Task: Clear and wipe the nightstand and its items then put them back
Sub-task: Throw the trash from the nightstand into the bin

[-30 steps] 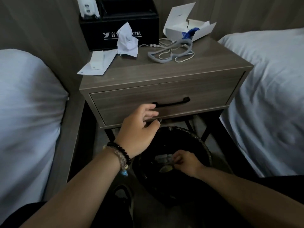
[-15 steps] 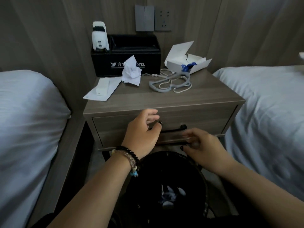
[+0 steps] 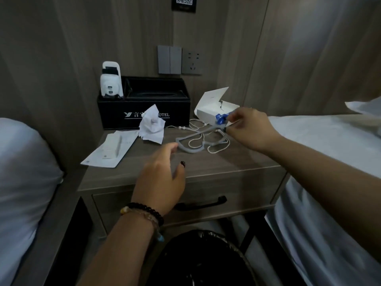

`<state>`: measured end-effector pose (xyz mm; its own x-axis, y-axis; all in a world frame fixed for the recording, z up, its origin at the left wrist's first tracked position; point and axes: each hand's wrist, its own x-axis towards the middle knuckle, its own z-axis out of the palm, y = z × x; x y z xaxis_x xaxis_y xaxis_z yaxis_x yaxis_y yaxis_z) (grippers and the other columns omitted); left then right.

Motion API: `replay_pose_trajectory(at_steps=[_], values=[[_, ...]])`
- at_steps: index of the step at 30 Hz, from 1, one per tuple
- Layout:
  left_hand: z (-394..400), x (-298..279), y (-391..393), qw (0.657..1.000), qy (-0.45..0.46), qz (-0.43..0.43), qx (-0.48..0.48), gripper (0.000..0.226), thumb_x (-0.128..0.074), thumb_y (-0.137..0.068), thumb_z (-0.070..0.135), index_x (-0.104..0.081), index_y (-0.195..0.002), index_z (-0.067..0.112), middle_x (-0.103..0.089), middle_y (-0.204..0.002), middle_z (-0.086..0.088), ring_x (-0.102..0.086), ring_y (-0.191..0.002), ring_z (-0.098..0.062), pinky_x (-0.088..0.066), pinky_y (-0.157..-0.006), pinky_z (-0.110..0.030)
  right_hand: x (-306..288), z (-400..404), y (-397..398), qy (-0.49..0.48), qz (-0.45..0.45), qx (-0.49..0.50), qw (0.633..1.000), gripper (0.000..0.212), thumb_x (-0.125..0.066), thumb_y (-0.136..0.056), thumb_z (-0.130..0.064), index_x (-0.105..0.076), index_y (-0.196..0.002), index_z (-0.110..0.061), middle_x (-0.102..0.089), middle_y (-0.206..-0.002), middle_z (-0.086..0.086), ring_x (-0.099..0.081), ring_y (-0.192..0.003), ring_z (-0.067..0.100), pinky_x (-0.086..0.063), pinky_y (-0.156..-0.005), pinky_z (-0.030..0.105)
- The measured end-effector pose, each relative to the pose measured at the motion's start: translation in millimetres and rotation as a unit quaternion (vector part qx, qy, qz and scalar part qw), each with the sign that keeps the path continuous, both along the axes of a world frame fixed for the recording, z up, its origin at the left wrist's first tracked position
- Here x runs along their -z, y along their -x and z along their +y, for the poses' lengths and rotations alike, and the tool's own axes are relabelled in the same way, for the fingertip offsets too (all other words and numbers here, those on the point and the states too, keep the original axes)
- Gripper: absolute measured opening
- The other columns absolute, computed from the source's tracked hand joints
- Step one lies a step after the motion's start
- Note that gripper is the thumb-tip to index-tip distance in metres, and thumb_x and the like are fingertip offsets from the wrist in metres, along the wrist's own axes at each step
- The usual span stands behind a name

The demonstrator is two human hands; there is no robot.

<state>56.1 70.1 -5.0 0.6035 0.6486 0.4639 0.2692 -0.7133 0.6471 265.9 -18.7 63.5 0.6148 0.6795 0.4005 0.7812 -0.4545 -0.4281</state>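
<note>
Two hands over one cluttered nightstand [image 3: 206,162], between two beds.

We count one grey strap loop [image 3: 188,145] lying on the top with one thin white cord [image 3: 218,148] coiled through it; our right hand [image 3: 250,131] pinches the strap's far end, beside a small blue piece [image 3: 221,118]. Our left hand [image 3: 159,178] hangs just short of the loop's near end, fingers relaxed and holding nothing, two bead bracelets [image 3: 144,211] on its wrist. Behind stand one black tissue box [image 3: 144,112], its white lettering partly hidden by one crumpled tissue [image 3: 152,125] but ending in "OTEL", one white device [image 3: 111,82] in its left slot, and one opened white carton [image 3: 214,106]. One paper slip [image 3: 107,150] lies at the left edge. One drawer handle [image 3: 201,203] faces us; one black-lined bin [image 3: 202,259] sits below. On the wall we see one QR code [image 3: 184,2], unreadable.
</note>
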Motion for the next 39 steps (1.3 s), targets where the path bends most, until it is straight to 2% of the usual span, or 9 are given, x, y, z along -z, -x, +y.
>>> replay_pose_trajectory(at_steps=[4,9,14,17,24,29,34,36,39], values=[[13,-2,0,1.0,0.001,-0.011,0.008,0.042,-0.056,-0.092,0.017,-0.048,-0.133,0.022,-0.054,-0.133,0.005,-0.047,-0.121,-0.008,-0.034,-0.096,-0.021,4,49,-37,0.077,0.032,0.108,0.991,0.032,-0.057,-0.091,-0.027,-0.064,-0.105,0.002,-0.062,-0.101,0.018,-0.06,-0.103,0.033,-0.041,-0.072,0.031],[19,-8,4,0.999,-0.005,-0.036,-0.002,0.041,-0.056,-0.091,0.015,-0.051,-0.131,0.02,-0.055,-0.132,0.007,-0.047,-0.122,-0.007,-0.033,-0.096,-0.017,30,72,-56,0.106,0.095,0.168,0.975,0.029,-0.054,-0.094,-0.023,-0.059,-0.112,-0.001,-0.057,-0.097,0.015,-0.056,-0.089,0.026,-0.041,-0.071,0.029],[17,-8,9,0.999,-0.015,-0.034,0.004,0.041,-0.056,-0.092,0.016,-0.05,-0.132,0.021,-0.055,-0.132,0.008,-0.048,-0.122,-0.006,-0.036,-0.096,-0.019,32,77,-57,0.024,0.089,0.199,0.976,0.023,-0.052,-0.093,-0.011,-0.063,-0.107,0.002,-0.066,-0.11,0.018,-0.063,-0.102,0.031,-0.047,-0.075,0.032],[18,-5,12,1.0,-0.016,-0.025,0.007,0.041,-0.057,-0.091,0.016,-0.05,-0.132,0.02,-0.055,-0.133,0.006,-0.048,-0.123,-0.007,-0.035,-0.1,-0.02,20,77,-59,-0.073,0.13,0.186,0.971,0.024,-0.057,-0.087,-0.014,-0.068,-0.104,0.0,-0.069,-0.108,0.016,-0.066,-0.1,0.033,-0.055,-0.088,0.038],[19,-2,21,1.0,-0.005,-0.028,0.002,0.046,-0.059,-0.091,0.016,-0.046,-0.134,0.022,-0.055,-0.131,0.008,-0.047,-0.123,-0.007,-0.034,-0.099,-0.02,-18,59,-27,-0.242,0.132,0.109,0.955,0.018,-0.058,-0.082,-0.005,-0.074,-0.074,-0.01,-0.074,-0.081,0.014,-0.071,-0.076,0.032,-0.06,-0.074,0.045],[12,-5,25,0.999,-0.017,-0.044,-0.024,0.064,-0.06,-0.091,0.02,-0.028,-0.146,0.027,-0.034,-0.146,0.01,-0.038,-0.131,-0.01,-0.037,-0.106,-0.028,-1,30,23,-0.356,0.185,0.072,0.913,0.017,-0.061,-0.086,-0.005,-0.076,-0.09,-0.012,-0.073,-0.079,0.005,-0.067,-0.057,0.007,-0.06,-0.064,0.032],[1,-6,31,0.985,-0.166,0.006,-0.041,0.09,-0.073,-0.077,0.04,-0.022,-0.151,0.032,-0.024,-0.153,-0.008,-0.022,-0.14,-0.022,-0.028,-0.109,-0.038,34,-10,78,-0.354,0.227,0.007,0.907,0.018,-0.064,-0.089,-0.006,-0.074,-0.094,-0.021,-0.071,-0.075,-0.002,-0.07,-0.067,0.012,-0.06,-0.067,0.029],[-9,-5,34,0.979,-0.185,0.071,-0.046,0.1,-0.072,-0.072,0.053,-0.014,-0.152,0.035,-0.023,-0.153,-0.007,-0.023,-0.141,-0.025,-0.03,-0.111,-0.046,44,-25,92,-0.35,0.25,-0.029,0.902,0.022,-0.065,-0.089,-0.007,-0.072,-0.089,-0.028,-0.072,-0.073,-0.001,-0.069,-0.068,0.012,-0.059,-0.067,0.026],[-19,-2,34,0.977,-0.182,0.105,-0.043,0.11,-0.072,-0.069,0.058,-0.008,-0.153,0.029,-0.03,-0.151,-0.005,-0.033,-0.136,-0.023,-0.035,-0.108,-0.045,42,-33,101,-0.363,0.272,-0.067,0.889,0.023,-0.066,-0.088,-0.005,-0.072,-0.087,-0.027,-0.072,-0.072,0.007,-0.067,-0.065,0.011,-0.058,-0.064,0.025]])
